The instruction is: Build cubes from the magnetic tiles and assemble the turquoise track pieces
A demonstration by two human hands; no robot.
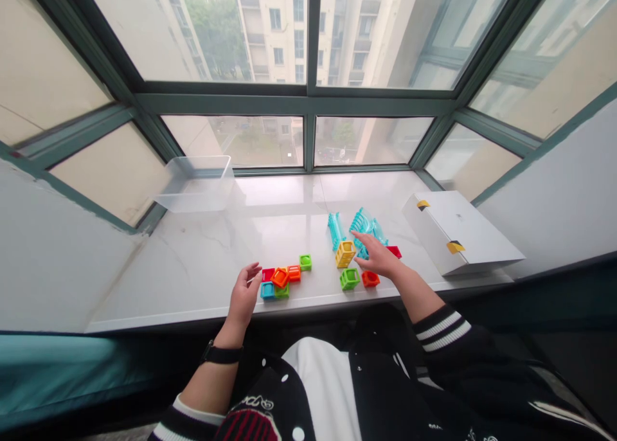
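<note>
My left hand rests near the front edge of the white sill, fingers loosely curled and apart, holding nothing. It sits just left of a cluster of joined toy cubes in red, orange, blue and green. A lone green cube lies just right of that cluster. My right hand reaches forward with fingers stretched out, its fingertip beside a yellow cube and over turquoise ribbed track pieces. A green cube and an orange cube lie just below that hand.
A clear plastic bin stands at the back left of the sill. A white box with yellow tabs lies at the right. Window panes surround the sill on three sides.
</note>
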